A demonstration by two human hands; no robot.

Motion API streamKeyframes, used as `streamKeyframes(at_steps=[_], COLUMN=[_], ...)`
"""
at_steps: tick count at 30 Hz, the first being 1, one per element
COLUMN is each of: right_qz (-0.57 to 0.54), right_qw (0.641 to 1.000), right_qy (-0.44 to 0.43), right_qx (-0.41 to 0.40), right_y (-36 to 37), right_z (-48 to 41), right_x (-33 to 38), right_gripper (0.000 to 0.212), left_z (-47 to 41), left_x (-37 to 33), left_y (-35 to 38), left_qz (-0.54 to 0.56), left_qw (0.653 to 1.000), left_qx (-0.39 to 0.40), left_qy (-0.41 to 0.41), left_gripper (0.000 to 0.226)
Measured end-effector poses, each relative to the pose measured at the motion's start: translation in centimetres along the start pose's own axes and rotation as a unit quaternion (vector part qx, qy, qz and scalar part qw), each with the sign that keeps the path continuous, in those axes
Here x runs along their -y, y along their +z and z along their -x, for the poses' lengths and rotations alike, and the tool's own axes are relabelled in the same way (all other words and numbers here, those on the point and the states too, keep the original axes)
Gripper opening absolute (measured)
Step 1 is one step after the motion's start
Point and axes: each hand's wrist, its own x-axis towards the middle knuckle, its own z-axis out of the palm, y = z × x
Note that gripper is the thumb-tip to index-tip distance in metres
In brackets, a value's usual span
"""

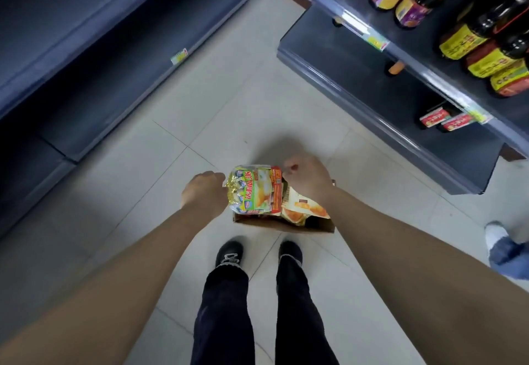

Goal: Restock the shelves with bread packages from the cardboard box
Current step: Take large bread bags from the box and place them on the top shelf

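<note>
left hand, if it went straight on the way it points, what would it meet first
The bread package, whose left edge the left hand appears to grip; past it probably the right hand, though depth is unclear.

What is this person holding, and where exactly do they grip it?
A green-and-yellow bread package: the left hand holds its left edge, the right hand pinches its far right corner.

The cardboard box (283,225) stands on the pale tiled floor (229,92) near black shoes (229,251).
</note>
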Motion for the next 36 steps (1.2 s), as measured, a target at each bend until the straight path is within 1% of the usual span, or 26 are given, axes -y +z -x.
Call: streamKeyframes(at_steps=[2, 5, 11, 13, 15, 16, 18, 19, 20, 21, 22, 23, 24, 25, 27, 28, 29, 32, 34, 36], right_qz=[-0.013, -0.013, 0.023, 0.026, 0.025, 0.024, 0.027, 0.032, 0.038, 0.045, 0.052, 0.056, 0.051, 0.036, 0.01, 0.004, -0.001, -0.035, -0.072, -0.1], right_qw=[1.0, 0.999, 0.996, 0.995, 0.994, 0.993, 0.992, 0.991, 0.989, 0.988, 0.986, 0.984, 0.983, 0.983, 0.985, 0.986, 0.987, 0.987, 0.984, 0.978], right_qy=[-0.006, -0.012, -0.051, -0.052, -0.051, -0.049, -0.044, -0.042, -0.043, -0.048, -0.055, -0.061, -0.064, -0.057, -0.04, -0.035, -0.031, -0.01, -0.002, -0.006], right_qx=[0.021, 0.038, 0.069, 0.087, 0.098, 0.102, 0.116, 0.125, 0.133, 0.141, 0.148, 0.156, 0.165, 0.171, 0.166, 0.161, 0.159, 0.159, 0.166, 0.185], right_y=[1.0, 2.3, 5.4, 6.9, 8.6, 9.4, 11.1, 11.9, 12.7, 13.4, 14.2, 14.9, 15.6, 16.2, 16.7, 16.5, 16.1, 14.2, 12.4, 10.1], right_z=[-1.5, -4.0, -9.5, -11.4, -13.6, -14.7, -17.0, -18.1, -19.1, -20.0, -20.7, -21.3, -21.6, -21.8, -21.7, -21.4, -21.0, -19.3, -17.7, -15.9], right_x=[-1.2, -3.0, -6.2, -7.2, -8.1, -8.5, -9.1, -9.3, -9.5, -9.7, -9.8, -10.0, -10.1, -10.2, -10.4, -10.4, -10.3, -9.7, -8.9, -7.8], right_gripper=[0.026, 0.031, 0.033, 0.034, 0.035, 0.037, 0.047, 0.056, 0.064, 0.07, 0.073, 0.075, 0.076, 0.077, 0.077, 0.076, 0.076, 0.075, 0.082, 0.087], left_z=[-0.9, -2.2, -5.1, -6.4, -8.1, -8.9, -10.6, -11.4, -12.2, -13.0, -13.6, -14.1, -14.5, -14.8, -14.9, -14.8, -14.5, -13.1, -11.7, -10.2], left_x=[-0.6, -1.2, -2.3, -2.4, -2.2, -2.0, -1.7, -1.5, -1.3, -1.1, -0.8, -0.4, 0.0, 0.3, 0.7, 0.7, 0.7, 0.8, 1.1, 1.4], left_y=[1.9, 5.0, 11.3, 13.6, 16.4, 17.8, 20.1, 21.0, 21.9, 22.8, 23.5, 24.2, 24.9, 25.3, 25.6, 25.3, 24.6, 21.5, 18.5, 15.1], left_qz=[0.006, 0.043, 0.129, 0.131, 0.155, 0.175, 0.24, 0.293, 0.355, 0.417, 0.464, 0.495, 0.517, 0.533, 0.559, 0.564, 0.56, 0.539, 0.529, 0.524], left_qw=[1.0, 0.998, 0.983, 0.98, 0.97, 0.963, 0.938, 0.915, 0.886, 0.852, 0.823, 0.801, 0.789, 0.779, 0.767, 0.766, 0.771, 0.797, 0.814, 0.823], left_qx=[0.014, 0.021, 0.022, 0.025, 0.035, 0.038, 0.048, 0.051, 0.046, 0.043, 0.035, 0.025, 0.01, -0.001, -0.015, -0.017, -0.017, -0.001, 0.011, 0.022], left_qy=[-0.021, -0.052, -0.125, -0.15, -0.182, -0.202, -0.246, -0.272, -0.294, -0.314, -0.327, -0.335, -0.332, -0.329, -0.316, -0.308, -0.303, -0.271, -0.24, -0.22], left_gripper=[0.03, 0.028, 0.033, 0.039, 0.05, 0.057, 0.08, 0.092, 0.099, 0.101, 0.101, 0.098, 0.092, 0.082, 0.055, 0.042, 0.034, 0.032, 0.03, 0.032])
